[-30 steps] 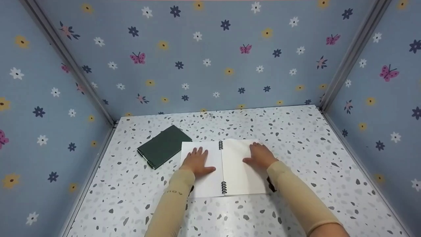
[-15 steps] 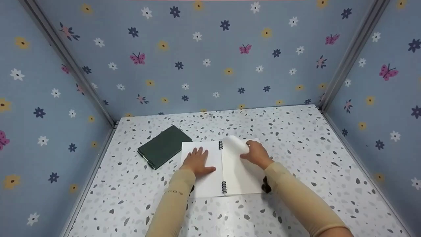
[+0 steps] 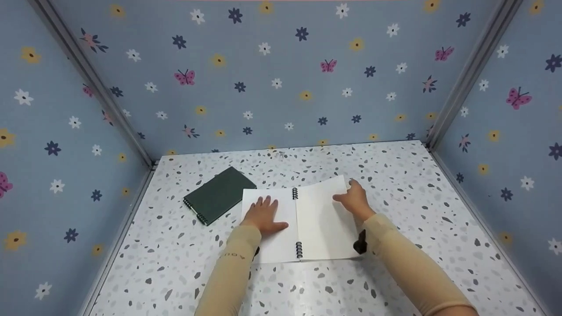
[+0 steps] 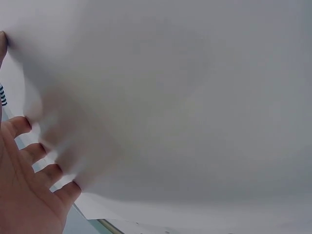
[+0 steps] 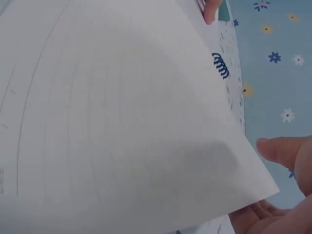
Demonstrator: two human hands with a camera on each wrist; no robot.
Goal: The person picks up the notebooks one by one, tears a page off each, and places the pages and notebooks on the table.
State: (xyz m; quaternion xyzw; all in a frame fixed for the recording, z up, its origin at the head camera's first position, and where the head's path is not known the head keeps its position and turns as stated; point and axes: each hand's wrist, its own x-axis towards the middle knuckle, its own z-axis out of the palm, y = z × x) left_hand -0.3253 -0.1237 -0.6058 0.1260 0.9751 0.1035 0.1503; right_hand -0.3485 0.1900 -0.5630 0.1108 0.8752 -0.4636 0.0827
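A spiral notebook point(image 3: 322, 228) lies spread at its blank pages on the speckled table. On its left page point(image 3: 281, 248), my left hand point(image 3: 263, 217) rests with straight, spread fingers; the left wrist view has the same hand point(image 4: 31, 180) against white paper. My right hand point(image 3: 356, 199) is at the upper outer corner of the right page point(image 3: 322, 210), which stands slightly raised. In the right wrist view, the thumb point(image 5: 280, 148) is apart from the sheet point(image 5: 146, 122), while the other fingers are partly hidden beneath its corner.
A dark green spiral notebook point(image 3: 221, 195) lies closed and slanted at the back left, close to the white pages. Flower-patterned panels point(image 3: 281, 79) enclose the table point(image 3: 395, 175) at the back and both sides.
My right hand went from resting on the right page to bending its top edge up, then moved right, its thumb coming away from the sheet. The left hand stayed put.
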